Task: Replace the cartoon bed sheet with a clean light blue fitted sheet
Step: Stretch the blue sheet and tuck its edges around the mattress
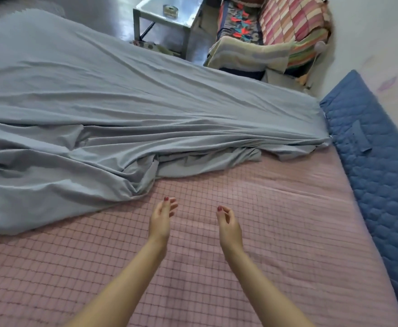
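The light blue fitted sheet (113,109) lies wrinkled over the far and left part of the bed, its near edge bunched in folds. One corner is stretched to the bed's far right corner. The pink quilted mattress pad (287,220) is bare in the near half. My left hand (161,218) and my right hand (228,224) hover side by side over the pink pad, just short of the sheet's bunched edge. Both have loosely curved fingers and hold nothing. No cartoon sheet is in sight.
A dark blue quilted pad (377,161) runs along the bed's right side by the white wall (370,31). Beyond the bed stand a small metal table (167,17) and a sofa (271,36) piled with colourful cloths.
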